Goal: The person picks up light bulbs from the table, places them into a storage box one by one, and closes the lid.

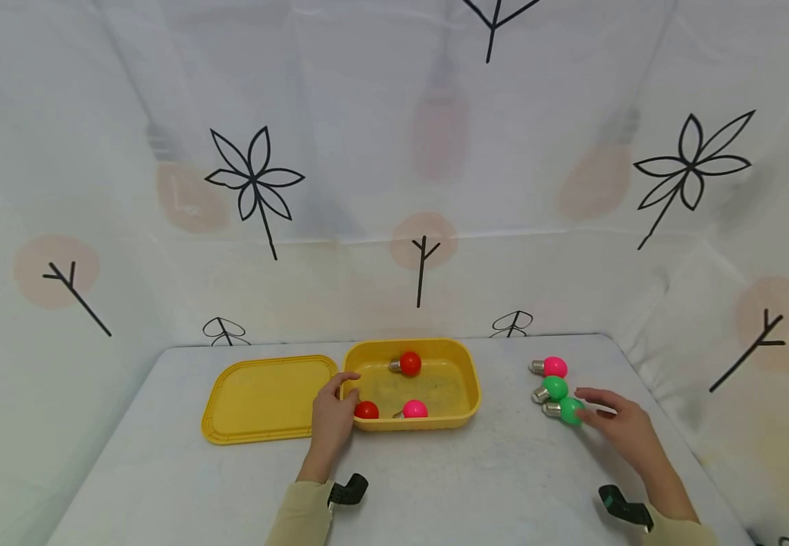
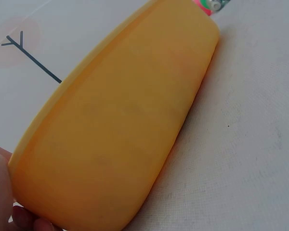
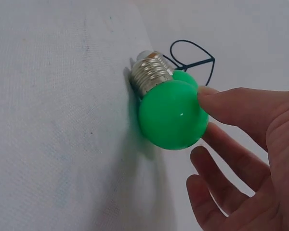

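Observation:
My left hand [image 1: 333, 418] grips the left rim of a yellow plastic box [image 1: 465, 413], thumb inside and fingers under the outside. In the left wrist view the box's side wall [image 2: 115, 120] fills much of the picture. Inside it lie two red bulbs, one at the back [image 1: 411, 363] and one near my thumb [image 1: 367, 410], and a pink bulb [image 1: 415, 409]. My right hand [image 1: 622, 428] is at the nearest green bulb [image 3: 171, 115], thumb and fingers spread beside its globe; contact is unclear. Another green bulb [image 1: 555, 387] and a pink bulb [image 1: 555, 367] lie behind it.
A yellow lid [image 1: 264, 398] lies flat on the table [image 1: 449, 485], left of the box and close against it. A white patterned cloth [image 1: 367, 189] hangs behind and at the sides of the table. Dark wrist cameras sit on both sleeves.

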A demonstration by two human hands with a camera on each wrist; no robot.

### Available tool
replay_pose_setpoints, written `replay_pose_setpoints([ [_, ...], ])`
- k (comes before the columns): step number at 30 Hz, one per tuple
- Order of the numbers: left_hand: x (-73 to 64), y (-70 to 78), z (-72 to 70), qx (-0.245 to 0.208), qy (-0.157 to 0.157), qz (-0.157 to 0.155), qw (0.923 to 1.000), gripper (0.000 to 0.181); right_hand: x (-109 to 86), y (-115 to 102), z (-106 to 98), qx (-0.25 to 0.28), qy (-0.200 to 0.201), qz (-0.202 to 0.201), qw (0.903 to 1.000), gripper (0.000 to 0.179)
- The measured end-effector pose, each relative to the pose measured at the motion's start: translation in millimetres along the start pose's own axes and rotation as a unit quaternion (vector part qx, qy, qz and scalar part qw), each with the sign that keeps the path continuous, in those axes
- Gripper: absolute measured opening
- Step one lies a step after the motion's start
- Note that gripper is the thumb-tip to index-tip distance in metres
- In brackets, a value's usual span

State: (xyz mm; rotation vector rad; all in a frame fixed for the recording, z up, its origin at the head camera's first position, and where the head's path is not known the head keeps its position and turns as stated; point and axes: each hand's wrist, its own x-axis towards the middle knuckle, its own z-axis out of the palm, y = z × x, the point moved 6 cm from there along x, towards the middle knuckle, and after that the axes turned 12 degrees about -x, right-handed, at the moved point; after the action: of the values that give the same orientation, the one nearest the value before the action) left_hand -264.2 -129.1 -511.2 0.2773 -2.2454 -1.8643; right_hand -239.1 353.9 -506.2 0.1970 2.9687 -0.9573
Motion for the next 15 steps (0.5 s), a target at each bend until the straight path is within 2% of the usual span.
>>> replay_pose_setpoints([
  [7,0.7,-0.7,-0.1,0.003,0.001,-0.007,1.0000,0.022,-0.8,0.6,3.8,0.003,-0.010,-0.011,0.9999,0.052],
  [15,-0.8,1.1,0.0,0.000,-0.004,0.001,1.0000,0.023,-2.1,1.7,6.4,0.002,-0.028,-0.007,0.9996,0.058],
])
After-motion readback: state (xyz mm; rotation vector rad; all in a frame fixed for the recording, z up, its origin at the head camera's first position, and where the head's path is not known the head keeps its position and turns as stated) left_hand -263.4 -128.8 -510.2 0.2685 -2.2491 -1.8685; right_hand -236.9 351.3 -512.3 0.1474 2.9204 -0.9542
